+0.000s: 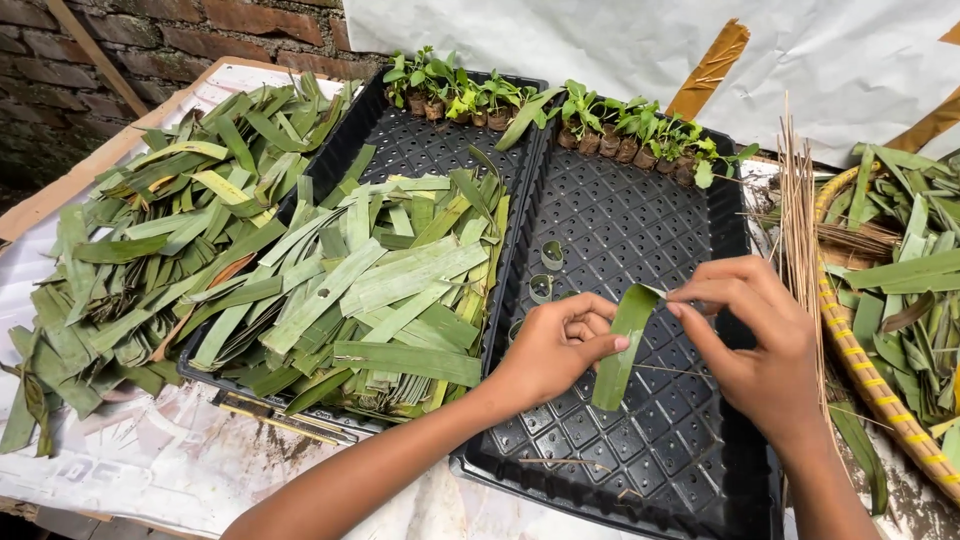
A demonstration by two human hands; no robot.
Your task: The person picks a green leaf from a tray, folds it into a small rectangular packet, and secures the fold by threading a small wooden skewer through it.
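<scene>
Head view: both hands point(660, 330) pinching a green leaf strip point(622, 350) over black trays point(640, 230), brick wall point(150, 40) behind.

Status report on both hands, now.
Left hand and right hand both pinch one green leaf strip. Held above black tray. Nothing in the way.

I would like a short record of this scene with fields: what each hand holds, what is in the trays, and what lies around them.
Left hand: pinches the green leaf strip near its middle
Right hand: holds the strip's top end
Right tray: black, small leaf rings, seedlings along far edge
Left tray: pile of cut leaf strips
Left of trays: more leaves
Right: thin sticks, woven basket of leaves
</scene>
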